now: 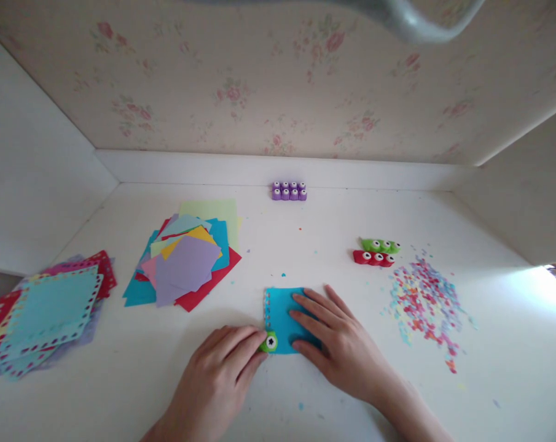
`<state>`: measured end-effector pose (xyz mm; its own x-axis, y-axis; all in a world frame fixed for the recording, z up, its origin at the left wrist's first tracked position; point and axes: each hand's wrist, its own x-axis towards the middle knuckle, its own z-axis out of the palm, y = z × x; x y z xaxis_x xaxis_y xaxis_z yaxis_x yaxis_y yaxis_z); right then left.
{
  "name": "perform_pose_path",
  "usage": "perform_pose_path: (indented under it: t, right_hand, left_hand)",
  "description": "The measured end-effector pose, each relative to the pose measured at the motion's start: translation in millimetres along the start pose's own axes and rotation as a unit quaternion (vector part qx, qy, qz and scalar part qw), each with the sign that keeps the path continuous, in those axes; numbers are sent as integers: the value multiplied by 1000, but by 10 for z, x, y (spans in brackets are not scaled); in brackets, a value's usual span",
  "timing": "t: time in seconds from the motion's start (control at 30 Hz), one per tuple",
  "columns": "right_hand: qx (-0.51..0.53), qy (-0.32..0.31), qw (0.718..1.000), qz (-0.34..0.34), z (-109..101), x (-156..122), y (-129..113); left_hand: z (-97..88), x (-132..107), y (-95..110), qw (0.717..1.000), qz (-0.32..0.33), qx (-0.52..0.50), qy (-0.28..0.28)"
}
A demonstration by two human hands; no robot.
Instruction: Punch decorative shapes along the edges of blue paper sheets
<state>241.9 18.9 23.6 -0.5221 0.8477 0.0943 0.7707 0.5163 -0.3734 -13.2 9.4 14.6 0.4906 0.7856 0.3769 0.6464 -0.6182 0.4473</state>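
A blue paper square (281,312) lies near the front of the white table, with a row of punched holes down its left edge. A small green paper punch (269,342) sits on the square's lower left corner. My left hand (222,371) has its fingers closed against the punch. My right hand (335,341) lies flat on the right part of the blue square, fingers spread.
A loose pile of coloured paper squares (185,261) lies at centre left. Punched squares (47,310) are stacked at the far left. Purple punches (289,191) stand at the back; green punches (380,245) and red punches (373,258) sit right, beside paper confetti (422,304).
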Motion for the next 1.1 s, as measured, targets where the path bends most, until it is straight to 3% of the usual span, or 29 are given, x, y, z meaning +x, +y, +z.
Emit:
perform_pose_path:
  t: [0.9,1.1]
  right_hand:
    - [-10,-22,1000,6,17,-5,32]
    - [-13,-23,1000,5,15,-4,31]
  left_hand:
    - [30,9,-65,1000,-10,-22,-7]
    - [-46,55,-32,997,-53,-49,-9]
